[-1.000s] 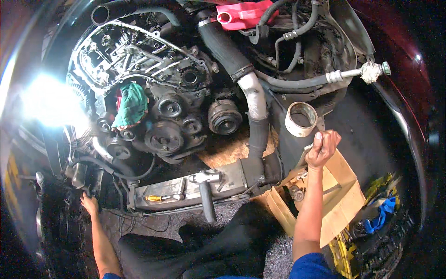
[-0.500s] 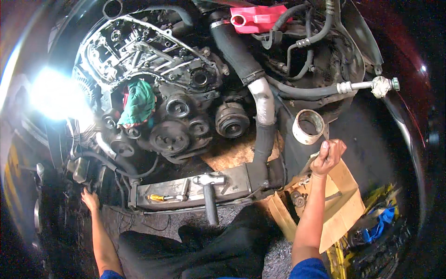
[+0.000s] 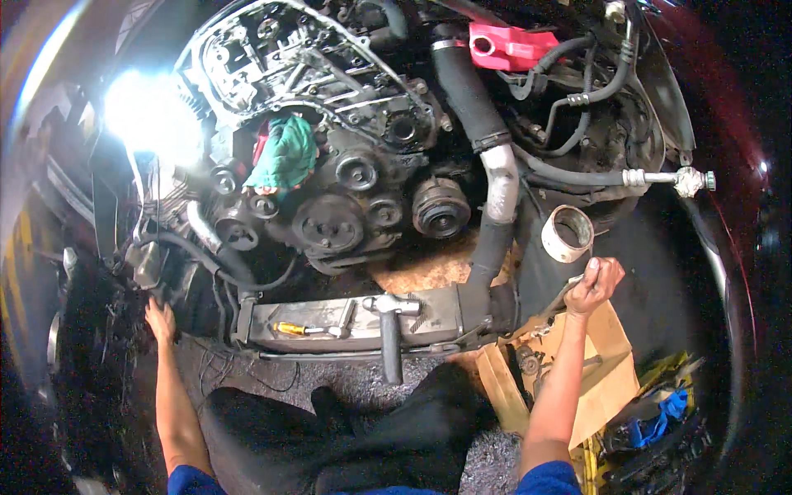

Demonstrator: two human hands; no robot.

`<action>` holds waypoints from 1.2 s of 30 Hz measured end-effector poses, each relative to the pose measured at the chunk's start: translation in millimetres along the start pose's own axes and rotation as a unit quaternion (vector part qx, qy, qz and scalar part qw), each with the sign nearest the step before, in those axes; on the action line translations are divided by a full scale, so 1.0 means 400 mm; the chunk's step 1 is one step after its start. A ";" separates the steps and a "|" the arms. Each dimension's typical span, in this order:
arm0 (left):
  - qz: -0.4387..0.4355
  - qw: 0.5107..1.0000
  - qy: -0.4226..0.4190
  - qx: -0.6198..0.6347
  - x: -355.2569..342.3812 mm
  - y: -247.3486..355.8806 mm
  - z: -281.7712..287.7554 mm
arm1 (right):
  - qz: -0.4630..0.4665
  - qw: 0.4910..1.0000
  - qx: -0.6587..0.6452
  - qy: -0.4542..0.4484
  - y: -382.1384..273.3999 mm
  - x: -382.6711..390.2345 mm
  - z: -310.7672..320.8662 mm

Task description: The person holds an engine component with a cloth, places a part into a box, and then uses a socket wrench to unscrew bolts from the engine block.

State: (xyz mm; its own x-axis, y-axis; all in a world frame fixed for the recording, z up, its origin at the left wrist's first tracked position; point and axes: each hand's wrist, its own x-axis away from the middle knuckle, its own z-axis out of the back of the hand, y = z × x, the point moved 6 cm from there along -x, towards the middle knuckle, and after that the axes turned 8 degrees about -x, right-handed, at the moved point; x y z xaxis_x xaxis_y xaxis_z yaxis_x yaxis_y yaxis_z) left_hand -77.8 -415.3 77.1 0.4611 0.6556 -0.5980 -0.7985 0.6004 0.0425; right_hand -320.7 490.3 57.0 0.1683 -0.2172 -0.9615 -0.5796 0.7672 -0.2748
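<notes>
Engine [image 3: 346,181] stripped, green rag [image 3: 285,157] stuffed in; right hand [image 3: 592,285] fisted on something small below the open duct [image 3: 567,233]; left hand [image 3: 161,318] flat on frame; hammer [image 3: 392,326] idle; reassembly all ahead

Green rag [image 3: 283,157] stuffed in engine, red cover [image 3: 505,46] top, screwdriver [image 3: 299,329] on crossmember, cardboard box [image 3: 606,375] lower right

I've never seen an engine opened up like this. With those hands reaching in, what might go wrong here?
The green rag stuffed into the engine could be forgotten there. The hammer and the yellow-handled screwdriver lie loose on the front crossmember and might get knocked off. The left hand leans among dark parts and cables, where it could get scraped.
</notes>
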 end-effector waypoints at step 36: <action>-0.445 0.857 0.166 0.199 -0.603 0.656 0.565 | -0.020 0.971 0.194 -0.137 0.283 0.085 0.066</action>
State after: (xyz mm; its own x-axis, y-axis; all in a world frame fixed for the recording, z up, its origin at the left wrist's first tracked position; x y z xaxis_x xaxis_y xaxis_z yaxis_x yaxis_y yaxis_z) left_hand -311.1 -312.3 413.5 0.6302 -0.2710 -0.7277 0.0388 0.9470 -0.3190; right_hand -359.5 585.6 -6.9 0.4211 -0.1229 -0.8986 -0.2333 0.9427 -0.2383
